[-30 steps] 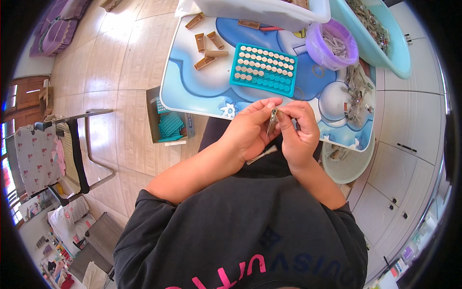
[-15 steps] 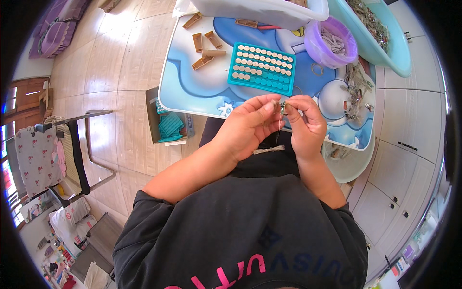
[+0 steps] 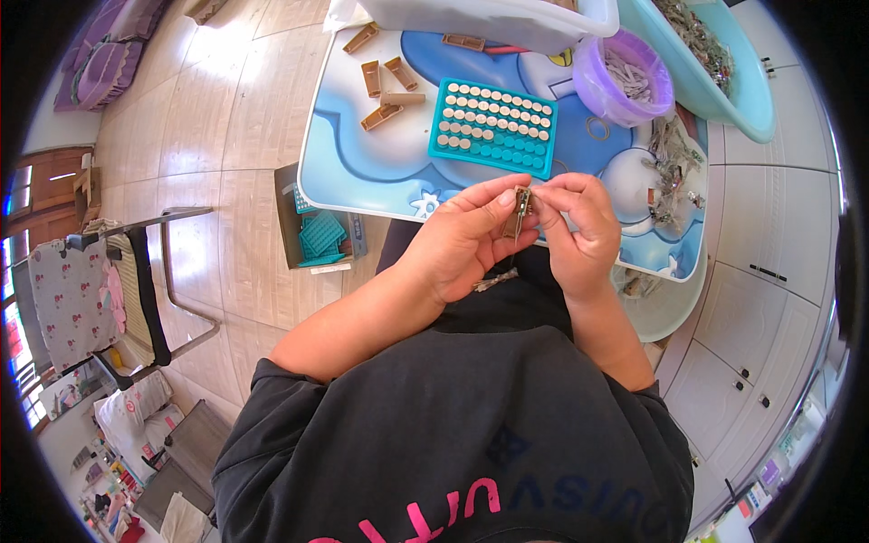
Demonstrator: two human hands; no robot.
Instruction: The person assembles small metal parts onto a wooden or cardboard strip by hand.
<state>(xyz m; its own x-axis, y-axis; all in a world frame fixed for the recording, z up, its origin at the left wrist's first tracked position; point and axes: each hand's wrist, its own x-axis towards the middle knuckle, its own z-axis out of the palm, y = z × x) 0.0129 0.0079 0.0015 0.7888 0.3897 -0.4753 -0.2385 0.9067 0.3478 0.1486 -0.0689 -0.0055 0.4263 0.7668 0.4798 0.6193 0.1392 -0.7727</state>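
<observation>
Watching from the head view, I see the left grip (image 3: pixel 463 226) clasping a small brown casing (image 3: pixel 520 217) at the counter's (image 3: pixel 353 176) near edge; the right grip (image 3: pixel 572 217) bends beside it, though whether it pinches anything I cannot tell. Beyond, a teal tray (image 3: pixel 489 164) carries pale discs (image 3: pixel 503 121).

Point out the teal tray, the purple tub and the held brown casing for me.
Teal tray (image 3: pixel 489 160): head view, on the bare strip along its near edge.
Purple tub (image 3: pixel 590 90): head view, on its left wall.
Brown casing (image 3: pixel 524 210): head view, on its visible middle.
</observation>
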